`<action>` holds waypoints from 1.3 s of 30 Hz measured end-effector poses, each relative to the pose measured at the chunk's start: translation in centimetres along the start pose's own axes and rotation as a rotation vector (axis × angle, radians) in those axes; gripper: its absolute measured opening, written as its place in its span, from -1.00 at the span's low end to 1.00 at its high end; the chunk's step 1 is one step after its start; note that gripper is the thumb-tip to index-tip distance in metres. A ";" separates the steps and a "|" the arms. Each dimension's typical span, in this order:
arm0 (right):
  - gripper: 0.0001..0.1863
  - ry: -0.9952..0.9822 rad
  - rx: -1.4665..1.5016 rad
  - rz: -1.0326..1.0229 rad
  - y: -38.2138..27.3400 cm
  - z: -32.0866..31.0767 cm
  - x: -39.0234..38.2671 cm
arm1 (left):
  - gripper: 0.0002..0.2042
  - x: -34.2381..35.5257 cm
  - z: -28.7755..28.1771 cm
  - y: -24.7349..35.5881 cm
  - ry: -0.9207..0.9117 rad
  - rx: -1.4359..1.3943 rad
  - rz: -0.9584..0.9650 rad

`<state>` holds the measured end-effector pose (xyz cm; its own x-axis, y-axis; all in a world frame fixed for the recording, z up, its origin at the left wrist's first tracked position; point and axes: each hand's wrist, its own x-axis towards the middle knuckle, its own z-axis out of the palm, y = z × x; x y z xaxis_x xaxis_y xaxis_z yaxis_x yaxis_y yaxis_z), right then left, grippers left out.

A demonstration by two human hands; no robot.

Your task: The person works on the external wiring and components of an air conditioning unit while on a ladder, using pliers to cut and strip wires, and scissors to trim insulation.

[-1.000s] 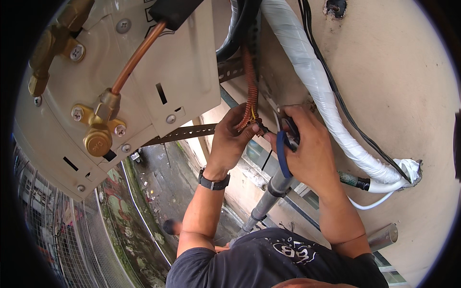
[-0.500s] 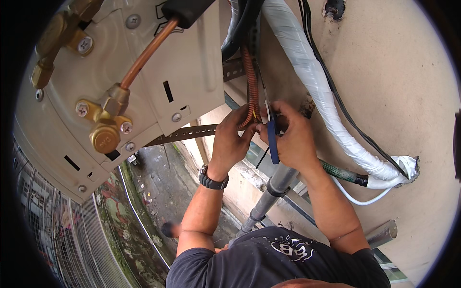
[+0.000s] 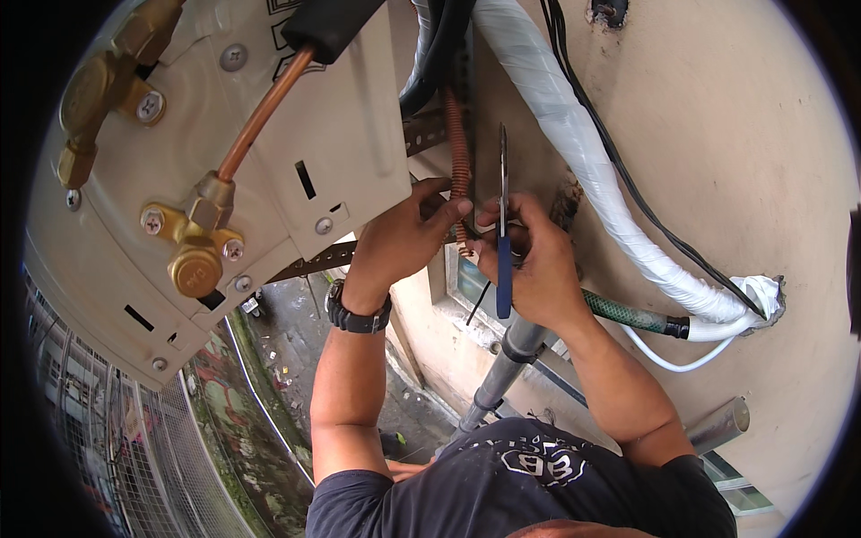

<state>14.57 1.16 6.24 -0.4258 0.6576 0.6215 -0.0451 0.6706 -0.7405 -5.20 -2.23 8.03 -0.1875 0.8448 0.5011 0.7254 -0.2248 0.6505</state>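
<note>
A reddish-orange corrugated conduit (image 3: 458,152) hangs down between the wall and the outdoor unit. My left hand (image 3: 404,240), with a black watch on the wrist, pinches it from the left, thumb against its ridges and some fingers hidden behind. In my right hand (image 3: 538,264) are scissors (image 3: 504,278) with blue handles, blades pointing up and apparently together. The right fingertips are close to the conduit's lower end. Whether they touch it, or hold a wire there, I cannot tell.
The beige outdoor air-conditioner unit (image 3: 296,117) with brass valves (image 3: 197,269) fills the upper left. A white-wrapped pipe bundle (image 3: 574,125) and black cables (image 3: 619,161) run along the wall at right. A perforated bracket (image 3: 327,258) and grey pipe (image 3: 502,368) lie below; the street is far down.
My left hand has shifted left and its thumb now lies higher on the conduit. The scissors have moved off the conduit to the right and stand more upright.
</note>
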 end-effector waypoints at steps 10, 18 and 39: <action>-0.47 0.009 -0.188 -0.027 0.4 -0.1 -0.5 | -0.64 1.2 0.8 1.2 -0.130 -0.537 -0.054; -0.50 0.072 -0.108 0.037 0.7 -0.3 -0.3 | -0.55 1.2 0.5 0.6 -0.111 -0.324 -0.020; -0.42 -0.175 0.030 0.211 0.6 -1.5 0.1 | -0.63 2.3 1.9 0.7 -0.081 -0.287 0.077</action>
<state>15.80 2.16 6.24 -0.5783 0.7104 0.4011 0.0352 0.5129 -0.8577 -3.89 0.42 8.54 -0.0779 0.8533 0.5157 0.5163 -0.4079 0.7530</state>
